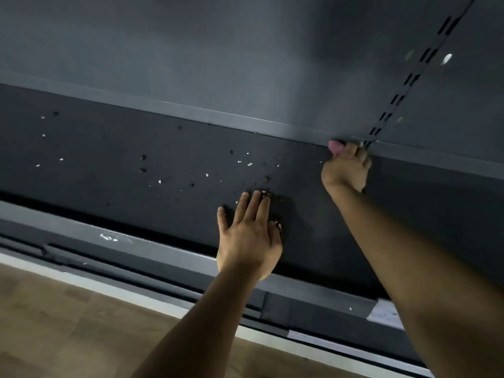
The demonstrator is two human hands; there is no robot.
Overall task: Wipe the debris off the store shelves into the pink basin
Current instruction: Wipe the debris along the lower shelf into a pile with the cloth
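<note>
- Dark grey store shelf (136,148) runs across the view, with a lighter grey back panel (191,50) above it and a slotted upright (409,83) at the right; wood-look floor (54,323) shows below the shelf's front rail.
- Debris (245,165), white flecks and dark crumbs, lies scattered over the shelf, thickest near the middle.
- Left hand (249,236) lies flat, palm down, fingers spread wide, with crumbs touching its fingertips (266,199).
- Right hand (346,170) reaches to the shelf's back edge beside the upright, fingers curled around a small pink thing (336,147); what it is cannot be told.
- Pink basin is out of view.
</note>
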